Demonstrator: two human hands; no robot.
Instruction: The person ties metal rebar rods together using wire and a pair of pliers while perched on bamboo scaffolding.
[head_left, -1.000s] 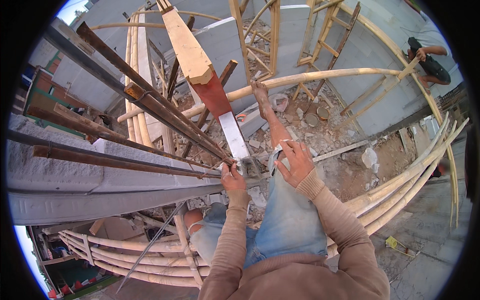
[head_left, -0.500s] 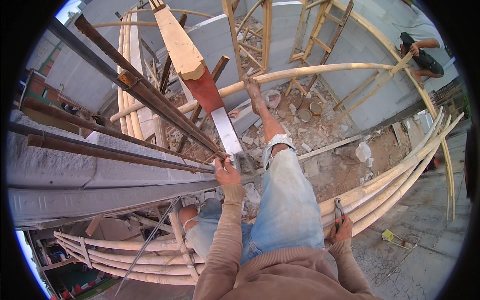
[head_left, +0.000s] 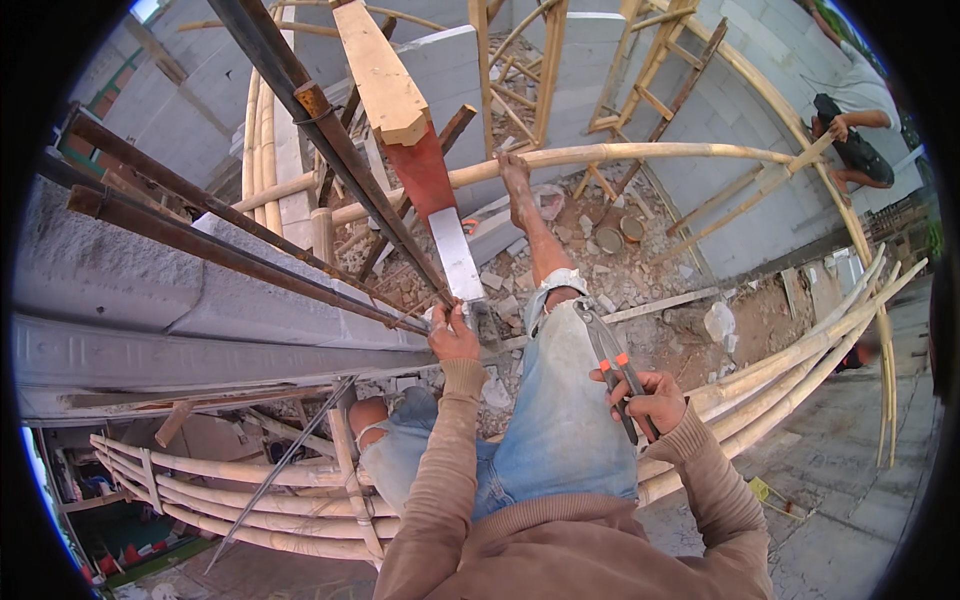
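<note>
My right hand is closed round the handles of end-cutting pincers, dark metal with orange patches on the grips. Their jaws point up and away over my right thigh. My left hand pinches with its fingertips at the lower ends of the steel rebars, close to the foot of a red and white post form. Whatever lies between those fingertips is too small to make out. Other rusty bars run in from the left toward the same spot.
Bundled bamboo poles cross at right, and more bamboo lies at lower left. My bare foot rests on a bamboo pole over rubble. A pale block wall is at left. Another person is at far right.
My right hand has lifted the pincers from beside the bamboo poles, up and left over my thigh. My left hand stays at the rebar ends. The view has shifted slightly.
</note>
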